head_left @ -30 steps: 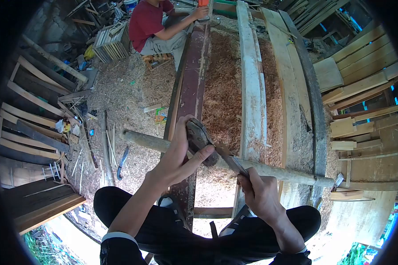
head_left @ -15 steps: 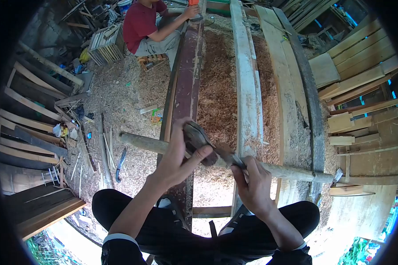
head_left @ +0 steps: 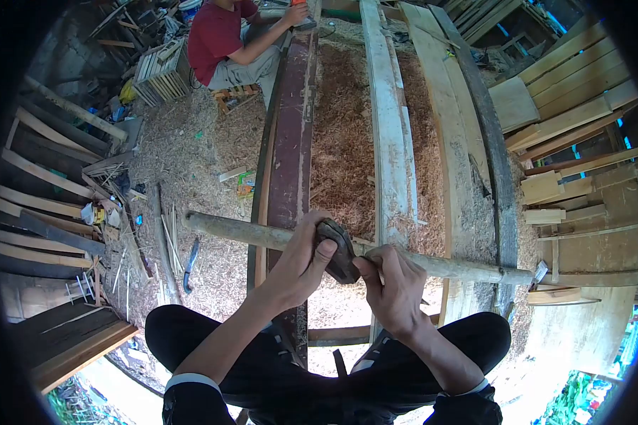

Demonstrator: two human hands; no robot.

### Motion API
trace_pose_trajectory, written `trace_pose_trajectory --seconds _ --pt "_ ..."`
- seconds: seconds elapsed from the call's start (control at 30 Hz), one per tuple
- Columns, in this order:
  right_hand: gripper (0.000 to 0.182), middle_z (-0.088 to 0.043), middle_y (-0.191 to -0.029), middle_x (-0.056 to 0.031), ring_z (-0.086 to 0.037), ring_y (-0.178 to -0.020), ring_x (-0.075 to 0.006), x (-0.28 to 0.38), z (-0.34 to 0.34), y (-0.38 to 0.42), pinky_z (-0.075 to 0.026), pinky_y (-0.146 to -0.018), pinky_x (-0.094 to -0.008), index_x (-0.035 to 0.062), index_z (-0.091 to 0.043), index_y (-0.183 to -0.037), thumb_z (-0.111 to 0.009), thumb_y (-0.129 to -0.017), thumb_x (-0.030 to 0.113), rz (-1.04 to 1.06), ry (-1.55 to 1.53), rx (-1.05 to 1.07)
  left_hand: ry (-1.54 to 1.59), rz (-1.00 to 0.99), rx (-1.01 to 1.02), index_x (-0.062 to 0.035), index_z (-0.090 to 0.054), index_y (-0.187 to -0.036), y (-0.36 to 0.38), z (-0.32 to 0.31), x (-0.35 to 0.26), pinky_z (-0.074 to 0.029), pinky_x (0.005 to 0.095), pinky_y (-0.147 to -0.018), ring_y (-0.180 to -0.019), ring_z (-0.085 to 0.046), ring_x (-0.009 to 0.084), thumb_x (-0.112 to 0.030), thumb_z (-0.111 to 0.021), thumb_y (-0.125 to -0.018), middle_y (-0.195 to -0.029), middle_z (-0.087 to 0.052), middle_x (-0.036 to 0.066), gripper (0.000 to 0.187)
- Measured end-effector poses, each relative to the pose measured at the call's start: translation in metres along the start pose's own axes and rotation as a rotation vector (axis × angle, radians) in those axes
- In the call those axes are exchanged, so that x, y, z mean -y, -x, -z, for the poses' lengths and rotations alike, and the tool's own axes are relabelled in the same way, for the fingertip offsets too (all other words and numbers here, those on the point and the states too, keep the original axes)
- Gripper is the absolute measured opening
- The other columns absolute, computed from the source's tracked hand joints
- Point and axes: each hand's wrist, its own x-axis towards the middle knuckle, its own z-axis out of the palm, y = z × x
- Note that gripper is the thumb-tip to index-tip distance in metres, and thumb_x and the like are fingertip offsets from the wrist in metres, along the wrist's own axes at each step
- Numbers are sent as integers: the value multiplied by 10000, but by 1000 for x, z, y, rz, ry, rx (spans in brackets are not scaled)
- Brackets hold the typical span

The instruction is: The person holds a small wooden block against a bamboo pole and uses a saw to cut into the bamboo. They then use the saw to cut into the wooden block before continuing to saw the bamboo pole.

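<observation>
My left hand (head_left: 301, 265) is wrapped round a dark, worn block-like tool (head_left: 339, 249), its thumb on the tool's face. Close against the tool's right side, my right hand (head_left: 395, 287) has its fingers pinched; a thin dark tip sticks out past its right edge, and the rest of that object is hidden. Behind both hands a round wooden pole (head_left: 475, 270) lies crosswise over the long boards, among them a dark red one (head_left: 288, 156) and a white-painted one (head_left: 392, 142).
At the upper left a person in a red shirt (head_left: 216, 42) sits holding an orange tool (head_left: 299, 6). A knife (head_left: 191, 265) lies on the ground at left. Wood shavings (head_left: 340, 127) fill the space between boards. A slatted crate (head_left: 161, 76) stands beyond.
My right hand has turned and its fingertips have come up to the dark tool. The grey blade-like piece seen between the hands is now mostly hidden. The view has shifted slightly.
</observation>
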Motion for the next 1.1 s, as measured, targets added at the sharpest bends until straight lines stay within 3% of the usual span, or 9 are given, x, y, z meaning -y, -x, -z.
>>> trace_pose_trajectory --seconds 0.27,0.47,0.6,0.7,0.77,0.87,1.1 --pt "253 -588 -682 -41 -592 -552 -185 -4 11 -2 -423 -476 -336 78 -547 -821 -765 -859 199 115 27 98 98 145 143 -85 -379 -1292 2 9 -10 -414 345 -851 -913 -463 182 -640 -355 -988 -1009 -442 77 633" --pt "259 -603 -685 -40 -586 -519 -199 -5 22 -12 -413 -474 -326 71 -545 -841 -793 -827 145 261 0 131 53 140 211 -91 -378 -1285 1 16 -14 -410 362 -838 -887 -454 200 -659 -344 -976 -1012 -433 92 647" --pt "260 -595 -676 -46 -581 -518 -209 -4 23 -11 -409 -476 -333 74 -545 -828 -794 -825 148 253 21 144 41 118 225 -82 -375 -1276 3 15 -12 -410 376 -852 -909 -466 213 -642 -325 -990 -1029 -436 98 630" --pt "254 -595 -670 -55 -585 -521 -221 1 19 -2 -413 -483 -339 75 -550 -818 -789 -832 163 99 58 134 -68 37 171 -68 -371 -1264 5 11 -12 -415 383 -853 -930 -488 230 -618 -313 -1008 -1040 -449 121 609" --pt "267 -572 -679 -29 -563 -511 -183 5 17 -2 -414 -466 -335 93 -519 -778 -728 -886 219 81 96 113 -95 110 206 -3 -364 -1329 7 12 -14 -417 459 -957 -1049 -525 371 -457 -417 -1047 -1096 -482 206 537" --pt "270 -552 -664 -34 -564 -516 -188 5 18 -3 -420 -472 -341 92 -510 -777 -715 -892 227 87 141 165 -187 -54 160 4 -382 -1307 8 12 -10 -412 476 -956 -1048 -516 394 -395 -461 -1045 -1109 -488 215 484" --pt "262 -537 -662 -52 -573 -537 -208 1 17 -3 -431 -491 -353 85 -505 -788 -694 -898 229 88 188 239 -310 -108 172 10 -403 -1282 7 8 -6 -412 492 -924 -1040 -512 396 -358 -485 -1040 -1100 -490 213 448"
